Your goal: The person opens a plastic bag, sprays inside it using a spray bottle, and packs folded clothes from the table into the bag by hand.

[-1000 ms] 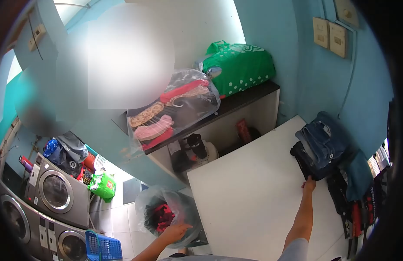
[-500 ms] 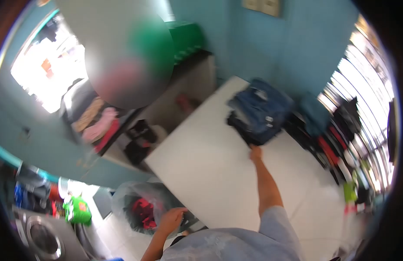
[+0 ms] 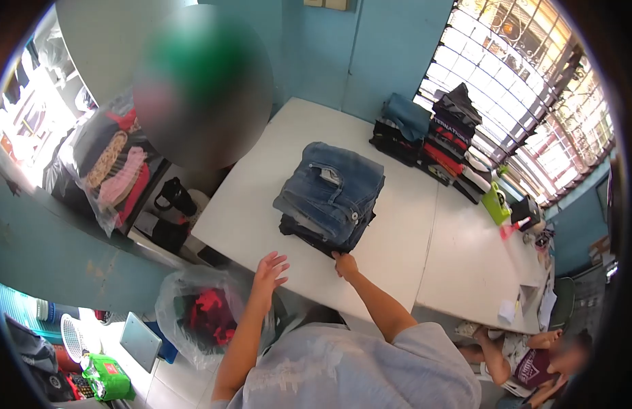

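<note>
While the right hand (image 3: 345, 266) is closed on the near bottom edge of a pile of folded jeans (image 3: 333, 191) on the white table (image 3: 404, 218), the left hand (image 3: 269, 274) hangs free near the table's edge, fingers apart. Below it, red clothes (image 3: 213, 317) fill a plastic bag (image 3: 169, 300)

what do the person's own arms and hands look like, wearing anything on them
The left hand and right hand are bare: no gloves, and no watch or bracelet shows. The forearms are uncovered too. The shirt is light grey, with a short right sleeve and paler patches across the front; whether they are print is unclear.
</note>
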Demonstrator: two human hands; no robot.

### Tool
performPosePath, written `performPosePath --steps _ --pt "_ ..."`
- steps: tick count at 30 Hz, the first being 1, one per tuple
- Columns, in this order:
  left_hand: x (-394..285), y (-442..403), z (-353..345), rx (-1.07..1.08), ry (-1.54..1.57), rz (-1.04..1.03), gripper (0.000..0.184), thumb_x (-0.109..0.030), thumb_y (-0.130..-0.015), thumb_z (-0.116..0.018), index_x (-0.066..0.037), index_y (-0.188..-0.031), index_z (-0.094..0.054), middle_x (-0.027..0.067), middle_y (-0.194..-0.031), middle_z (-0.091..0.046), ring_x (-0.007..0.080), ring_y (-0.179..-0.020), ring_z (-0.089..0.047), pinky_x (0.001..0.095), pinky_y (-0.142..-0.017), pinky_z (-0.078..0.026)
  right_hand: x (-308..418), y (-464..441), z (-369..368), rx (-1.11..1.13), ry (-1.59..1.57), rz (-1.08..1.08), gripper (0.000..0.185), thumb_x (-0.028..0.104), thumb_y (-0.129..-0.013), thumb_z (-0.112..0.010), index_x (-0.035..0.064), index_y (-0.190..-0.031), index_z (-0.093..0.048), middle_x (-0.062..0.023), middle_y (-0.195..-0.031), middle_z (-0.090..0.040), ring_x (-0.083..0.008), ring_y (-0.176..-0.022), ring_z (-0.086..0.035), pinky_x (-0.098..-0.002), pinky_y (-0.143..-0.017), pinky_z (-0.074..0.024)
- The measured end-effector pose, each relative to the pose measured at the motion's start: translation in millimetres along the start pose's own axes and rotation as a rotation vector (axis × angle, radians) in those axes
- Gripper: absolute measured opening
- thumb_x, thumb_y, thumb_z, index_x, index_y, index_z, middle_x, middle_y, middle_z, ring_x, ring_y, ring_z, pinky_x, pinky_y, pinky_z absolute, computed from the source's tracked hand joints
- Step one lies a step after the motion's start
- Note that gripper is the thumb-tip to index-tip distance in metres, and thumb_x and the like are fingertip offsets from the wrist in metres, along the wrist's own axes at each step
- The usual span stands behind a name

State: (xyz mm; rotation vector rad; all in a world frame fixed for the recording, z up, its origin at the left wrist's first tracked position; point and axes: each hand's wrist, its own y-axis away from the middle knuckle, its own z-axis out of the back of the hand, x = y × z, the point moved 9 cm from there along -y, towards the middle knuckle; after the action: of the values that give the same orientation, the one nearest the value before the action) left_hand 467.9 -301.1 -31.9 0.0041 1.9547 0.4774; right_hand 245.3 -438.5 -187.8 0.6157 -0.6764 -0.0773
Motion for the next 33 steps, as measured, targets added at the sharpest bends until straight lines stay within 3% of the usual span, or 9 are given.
performPosePath --steps 5,10,13,14,15,16,18,24,33 --pt "31.3 25.4 -17.2 0.023 0.260 0.120 0.054 -0.025 -0.088 -0.054 -0.008 -0.134 -0.030 0.0101 -0.127 -0.045 0.0218 -0.115 -0.046 0.0359 -0.086 -0.043 -41.8 82.6 -40.0 -0.085 -0.170 0.182 0.051 0.040 -0.086 -0.049 0.0021 -0.053 -0.052 -0.0105 -0.047 -0.052 -0.0214 -0.038 -0.052 -0.0340 -0.040 -0.0403" --pt "53.2 53.5 -17.8 -0.137 0.241 0.182 0.068 -0.030 -0.083 -0.060 -0.005 -0.136 -0.026 0.0076 -0.120 -0.046 0.0202 -0.108 -0.046 0.0370 -0.086 -0.041 -68.6 157.0 -75.8 0.354 -0.442 0.021 0.045 0.041 -0.086 -0.052 0.0050 -0.059 -0.056 -0.0069 -0.051 -0.055 -0.0159 -0.045 -0.056 -0.0287 -0.040 -0.0384" --pt "61.4 60.2 -12.1 -0.183 0.220 0.197 0.066 -0.031 -0.082 -0.060 -0.005 -0.134 -0.029 0.0063 -0.117 -0.047 0.0186 -0.105 -0.046 0.0366 -0.085 -0.040 -72.5 179.5 -13.4 0.396 -0.257 0.047 0.026 0.030 -0.084 -0.057 0.0048 -0.083 -0.062 -0.0053 -0.068 -0.062 -0.0152 -0.058 -0.060 -0.0263 -0.049 -0.0442" --pt "59.8 61.8 -15.0 -0.164 0.216 0.204 0.063 -0.032 -0.082 -0.060 -0.005 -0.132 -0.031 0.0058 -0.116 -0.047 0.0182 -0.104 -0.046 0.0365 -0.085 -0.039 -88.9 153.3 15.7 0.156 0.094 0.830 0.020 0.019 -0.079 -0.059 0.0043 -0.091 -0.063 -0.0061 -0.073 -0.063 -0.0165 -0.062 -0.062 -0.0277 -0.057 -0.0478" --pt "56.0 62.6 -18.4 -0.145 0.210 0.209 0.061 -0.032 -0.082 -0.059 -0.005 -0.130 -0.033 0.0053 -0.115 -0.048 0.0177 -0.104 -0.046 0.0365 -0.085 -0.039 -125.7 122.0 59.0 0.043 0.189 0.284 0.025 0.015 -0.074 -0.060 0.0041 -0.097 -0.060 -0.0069 -0.072 -0.064 -0.0143 -0.063 -0.064 -0.0323 -0.061 -0.0495" --pt "53.3 61.8 -22.5 -0.126 0.206 0.214 0.058 -0.032 -0.082 -0.059 -0.006 -0.128 -0.036 0.0047 -0.114 -0.048 0.0172 -0.103 -0.046 0.0365 -0.085 -0.038 -114.1 116.4 111.1 -0.318 0.473 0.413 0.021 0.016 -0.081 -0.053 0.0054 -0.098 -0.059 -0.0075 -0.069 -0.063 -0.0165 -0.059 -0.061 -0.0304 -0.057 -0.0476" --pt "52.8 56.5 -24.2 -0.147 0.191 0.193 0.053 -0.035 -0.082 -0.059 -0.007 -0.123 -0.039 0.0037 -0.111 -0.048 0.0167 -0.102 -0.046 0.0361 -0.084 -0.038 -87.7 109.7 200.1 -0.553 -0.319 0.251 0.025 0.025 -0.091 -0.041 0.0079 -0.096 -0.059 -0.0052 -0.062 -0.057 -0.0106 -0.055 -0.053 -0.0261 -0.049 -0.0397" --pt "43.1 47.4 -30.0 -0.301 0.101 0.161 0.060 -0.047 -0.076 -0.061 -0.007 -0.117 -0.043 0.0087 -0.111 -0.049 0.0191 -0.103 -0.046 0.0344 -0.082 -0.039 133.2 98.3 222.4 -0.086 -0.156 0.561 0.044 0.044 -0.087 -0.047 0.0092 -0.113 -0.057 -0.0022 -0.092 -0.060 -0.0118 -0.083 -0.052 -0.0279 -0.069 -0.0401" --pt "19.5 35.1 -30.7 -0.464 -0.213 -0.122 0.076 -0.049 -0.069 -0.069 0.010 -0.106 -0.038 0.0249 -0.106 -0.048 0.0324 -0.103 -0.050 0.0360 -0.088 -0.040 169.7 46.5 158.2 0.382 0.086 0.401 0.049 0.045 -0.078 -0.058 0.0070 -0.108 -0.055 -0.0053 -0.089 -0.053 -0.0163 -0.086 -0.050 -0.0297 -0.069 -0.0404"
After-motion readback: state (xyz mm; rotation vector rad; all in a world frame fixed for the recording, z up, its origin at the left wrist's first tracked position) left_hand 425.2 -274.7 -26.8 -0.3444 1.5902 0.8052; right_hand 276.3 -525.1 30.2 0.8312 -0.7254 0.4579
